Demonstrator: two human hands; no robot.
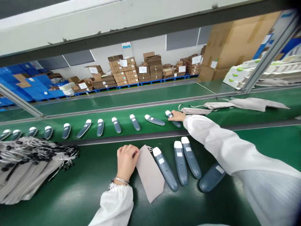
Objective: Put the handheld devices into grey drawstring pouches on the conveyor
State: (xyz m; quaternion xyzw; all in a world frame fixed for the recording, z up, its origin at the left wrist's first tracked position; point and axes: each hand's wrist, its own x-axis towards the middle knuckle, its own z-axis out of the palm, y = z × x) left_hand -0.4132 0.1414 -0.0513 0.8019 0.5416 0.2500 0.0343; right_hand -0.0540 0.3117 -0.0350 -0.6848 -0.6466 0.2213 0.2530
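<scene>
My left hand is closed on the top corner of a flat grey drawstring pouch on the green worktop. Reaching across to the green conveyor, my right hand grips a long slate-blue device with a white end, partly hidden by the fingers. Beside the pouch lies a similar slate-blue device. To its right are two more, side by side, and a wider-looking slate-blue piece partly under my right sleeve.
Several like devices lie spaced along the conveyor to the left. A heap of grey drawstring pouches is at the left. Pouches lie farther right on the belt. A metal frame and overhead beam stand around the line.
</scene>
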